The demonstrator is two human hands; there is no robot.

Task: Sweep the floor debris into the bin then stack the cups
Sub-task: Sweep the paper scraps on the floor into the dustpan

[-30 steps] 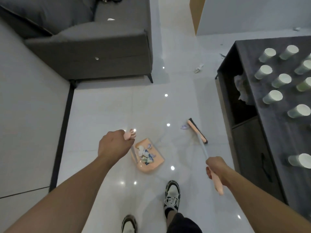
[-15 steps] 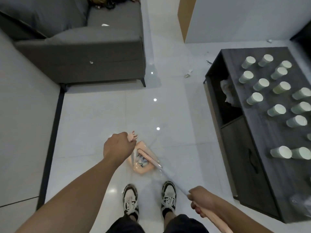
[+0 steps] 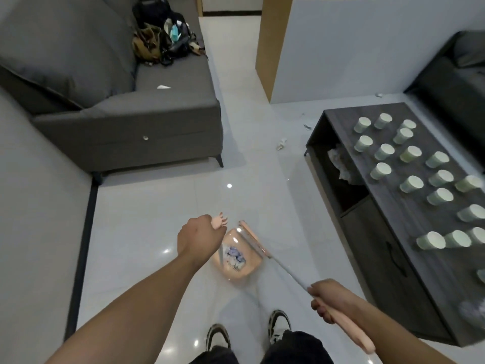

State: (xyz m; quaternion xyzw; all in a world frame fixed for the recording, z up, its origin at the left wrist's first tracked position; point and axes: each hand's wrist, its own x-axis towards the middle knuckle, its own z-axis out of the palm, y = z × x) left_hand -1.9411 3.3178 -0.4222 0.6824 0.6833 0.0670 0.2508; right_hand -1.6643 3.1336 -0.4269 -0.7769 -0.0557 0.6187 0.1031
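My left hand [image 3: 200,237] grips the pink top of the dustpan handle [image 3: 219,222]. Below it the pink dustpan [image 3: 236,261] rests on the white floor with scraps of paper inside. My right hand [image 3: 326,298] holds the broom handle [image 3: 349,329]; the broom's pink head [image 3: 253,237] lies across the dustpan's right rim. Several pale green paper cups [image 3: 384,151] stand apart, upside down, on the dark coffee table [image 3: 409,232] at the right. More debris [image 3: 281,143] lies on the floor near the table's far corner.
A grey sofa [image 3: 126,119] fills the upper left, with bags [image 3: 165,38] on its seat. A white wall with a wooden edge [image 3: 271,48] stands behind the table. Crumpled paper [image 3: 341,164] sits in the table's open shelf. My shoes [image 3: 279,324] are at the bottom.
The broom head swept from the floor on the right into the dustpan and now rests on its rim. The view has tilted up, showing more of the sofa and table.
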